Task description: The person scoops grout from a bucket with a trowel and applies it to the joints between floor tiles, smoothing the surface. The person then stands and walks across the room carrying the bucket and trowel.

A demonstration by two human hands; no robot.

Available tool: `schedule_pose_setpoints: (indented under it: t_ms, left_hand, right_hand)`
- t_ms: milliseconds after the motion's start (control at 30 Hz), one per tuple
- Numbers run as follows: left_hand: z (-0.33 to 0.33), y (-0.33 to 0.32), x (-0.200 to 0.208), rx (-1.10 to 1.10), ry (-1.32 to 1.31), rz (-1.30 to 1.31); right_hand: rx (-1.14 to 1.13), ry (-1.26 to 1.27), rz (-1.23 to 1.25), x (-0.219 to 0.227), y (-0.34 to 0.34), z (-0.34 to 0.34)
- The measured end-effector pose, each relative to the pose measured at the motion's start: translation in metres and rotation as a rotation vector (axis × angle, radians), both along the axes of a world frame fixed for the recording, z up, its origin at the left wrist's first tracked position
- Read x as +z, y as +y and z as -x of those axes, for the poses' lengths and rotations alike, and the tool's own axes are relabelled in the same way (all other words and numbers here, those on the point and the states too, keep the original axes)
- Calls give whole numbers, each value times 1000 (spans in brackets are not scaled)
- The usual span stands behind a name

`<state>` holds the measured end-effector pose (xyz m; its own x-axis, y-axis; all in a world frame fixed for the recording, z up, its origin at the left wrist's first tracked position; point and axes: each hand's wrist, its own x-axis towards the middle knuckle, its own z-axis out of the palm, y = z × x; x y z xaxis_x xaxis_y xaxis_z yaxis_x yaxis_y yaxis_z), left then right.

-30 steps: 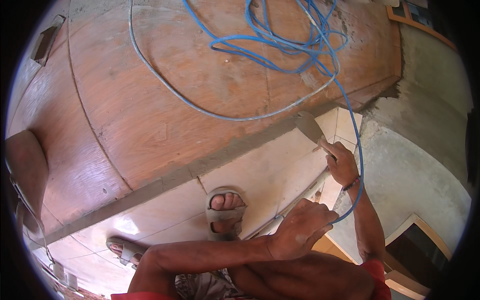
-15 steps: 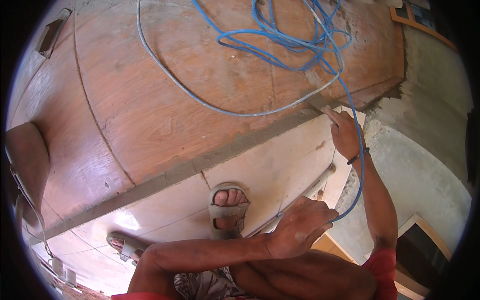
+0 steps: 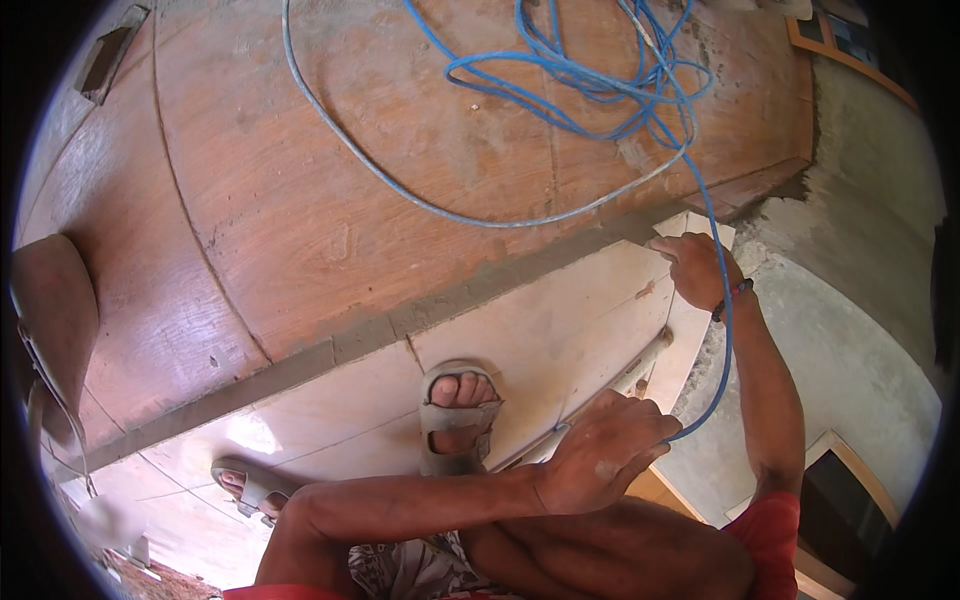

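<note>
Left hand [image 3: 605, 458]: fingers curled, grip closed on the blue cable [image 3: 728, 340], which we trace up across the right hand [image 3: 708, 272] to loose loops on the orange-brown floor [image 3: 250, 180]. Right hand: over the pale tiles [image 3: 560, 335], near the grey mortar strip [image 3: 470, 293]; fingers bent, but we cannot tell whether its grip pinches anything. Sandalled feet [image 3: 460, 415] stand on the pale tiles.
</note>
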<state>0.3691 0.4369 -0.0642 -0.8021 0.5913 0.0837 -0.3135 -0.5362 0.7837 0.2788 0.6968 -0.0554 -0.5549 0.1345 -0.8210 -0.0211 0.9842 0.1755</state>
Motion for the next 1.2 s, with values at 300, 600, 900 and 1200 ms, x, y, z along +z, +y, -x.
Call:
schedule_pose_setpoints:
  t_ms: [300, 600, 900, 1200]
  left_hand:
    - [-2, -3, -2, 9, 6, 21]
    - [-5, -3, -1, -27, 27, 33]
    - [-6, -4, 0, -4, 39, 63]
    - [-5, -5, -1, -4, 16, 46]
  right_hand:
    - [-1, 11, -33, 52, -1, -4]
    - [-12, 297, 53, -1, -18, -11]
    - [18, 96, -41, -8, -36, -17]
    - [122, 43, 17, 46, -18, -17]
